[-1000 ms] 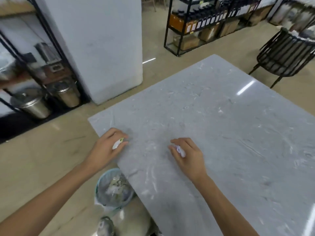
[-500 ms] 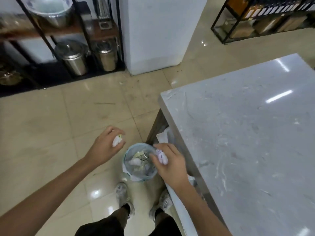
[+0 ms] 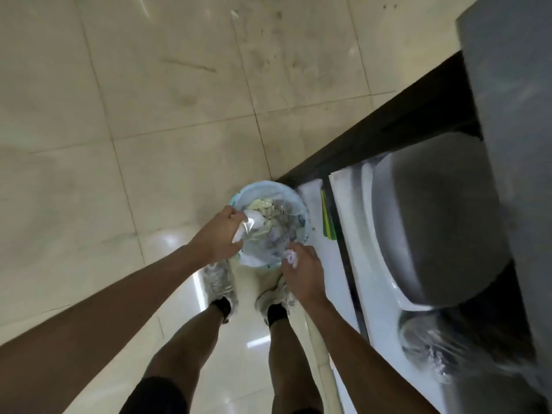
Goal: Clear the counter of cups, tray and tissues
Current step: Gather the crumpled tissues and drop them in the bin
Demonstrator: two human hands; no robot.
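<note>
Since half a second ago the view has tipped straight down: the counter has slid off to the right edge, and both hands have come in over the bin on the floor, just ahead of the shoes. The left hand, earlier out to the bin's left, is now at its left rim, fingers closed on a white tissue that hangs over the opening; its long axis runs roughly up and down the picture, though blur hides its ends. The right hand sits at the near right rim, curled shut around a crumpled tissue wad, a rounded lump with no clear long axis.
</note>
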